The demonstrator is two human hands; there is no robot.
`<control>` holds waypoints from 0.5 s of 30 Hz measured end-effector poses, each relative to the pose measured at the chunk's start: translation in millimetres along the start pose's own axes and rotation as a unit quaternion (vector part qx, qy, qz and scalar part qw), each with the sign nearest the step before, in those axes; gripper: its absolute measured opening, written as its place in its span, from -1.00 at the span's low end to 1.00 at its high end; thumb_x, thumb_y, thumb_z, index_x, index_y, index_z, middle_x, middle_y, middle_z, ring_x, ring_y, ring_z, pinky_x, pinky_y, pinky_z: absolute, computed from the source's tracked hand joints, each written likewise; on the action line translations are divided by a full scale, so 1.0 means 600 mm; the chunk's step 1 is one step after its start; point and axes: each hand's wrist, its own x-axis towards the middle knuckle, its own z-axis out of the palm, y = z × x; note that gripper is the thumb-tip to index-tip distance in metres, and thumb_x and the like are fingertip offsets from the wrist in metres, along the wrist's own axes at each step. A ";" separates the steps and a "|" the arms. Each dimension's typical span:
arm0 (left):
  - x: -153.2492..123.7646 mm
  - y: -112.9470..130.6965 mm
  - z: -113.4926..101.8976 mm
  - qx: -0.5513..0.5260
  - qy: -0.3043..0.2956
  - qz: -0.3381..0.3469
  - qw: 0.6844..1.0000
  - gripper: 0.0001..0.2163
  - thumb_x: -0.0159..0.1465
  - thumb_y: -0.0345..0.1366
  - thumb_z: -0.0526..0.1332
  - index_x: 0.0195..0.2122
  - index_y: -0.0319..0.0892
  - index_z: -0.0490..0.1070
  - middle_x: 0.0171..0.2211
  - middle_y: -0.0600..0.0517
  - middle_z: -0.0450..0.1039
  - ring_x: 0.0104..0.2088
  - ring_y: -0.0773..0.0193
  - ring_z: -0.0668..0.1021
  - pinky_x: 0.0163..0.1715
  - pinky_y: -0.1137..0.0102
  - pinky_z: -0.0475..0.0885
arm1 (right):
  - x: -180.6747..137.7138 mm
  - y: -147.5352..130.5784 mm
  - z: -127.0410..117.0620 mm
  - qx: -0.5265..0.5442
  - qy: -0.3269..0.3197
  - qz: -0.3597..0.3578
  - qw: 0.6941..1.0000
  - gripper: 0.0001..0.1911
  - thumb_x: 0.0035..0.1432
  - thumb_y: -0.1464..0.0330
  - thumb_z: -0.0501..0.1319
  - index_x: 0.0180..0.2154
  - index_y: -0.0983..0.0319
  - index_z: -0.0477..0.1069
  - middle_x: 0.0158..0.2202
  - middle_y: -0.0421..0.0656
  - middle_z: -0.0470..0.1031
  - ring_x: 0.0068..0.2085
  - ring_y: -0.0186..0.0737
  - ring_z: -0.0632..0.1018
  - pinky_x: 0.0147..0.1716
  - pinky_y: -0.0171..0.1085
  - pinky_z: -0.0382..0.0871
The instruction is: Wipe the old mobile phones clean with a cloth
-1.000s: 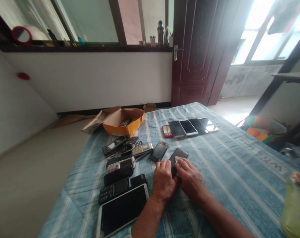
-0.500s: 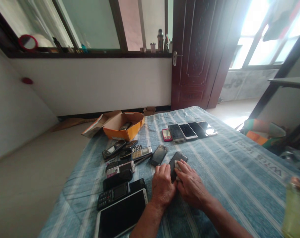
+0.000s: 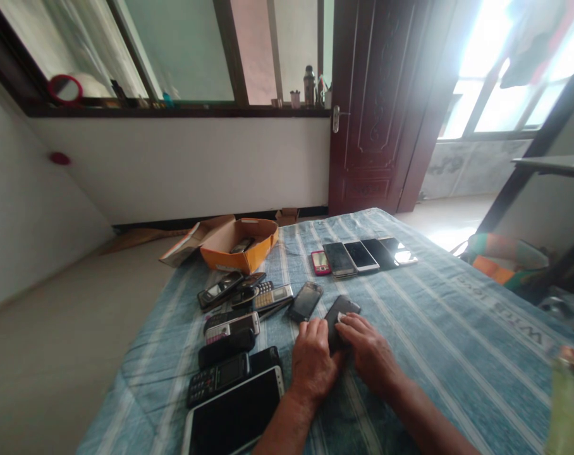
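A dark smartphone lies on the striped blue cloth, partly covered by my hands. My left hand is closed around its near left edge, fingers curled. With bent fingers, my right hand presses a small white wipe against the phone's face; tissue or cloth, I cannot tell. Just left of this phone lies another black smartphone. Nearer my left forearm rests a large white-framed phone, and beside it a black keypad phone.
Several old phones are heaped at left, in front of an open orange box with a phone inside. Farther back, a pink phone and several smartphones form a row. A yellowish bottle stands at the right edge.
My right hand has shifted slightly right on the phone, and less of the white wipe shows. My left hand keeps its hold. The whole view has moved slightly.
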 end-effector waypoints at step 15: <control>-0.001 0.004 -0.003 0.009 -0.004 -0.008 1.000 -0.78 0.13 -0.32 0.27 -0.18 -0.19 0.41 -0.15 -0.05 0.45 -0.11 0.08 0.41 -0.05 0.24 0.37 | 0.001 -0.001 -0.002 -0.049 0.025 0.021 0.998 -0.65 0.23 0.54 0.01 -0.11 0.20 0.50 -0.09 -0.05 0.51 0.04 -0.12 0.44 0.01 -0.17 0.38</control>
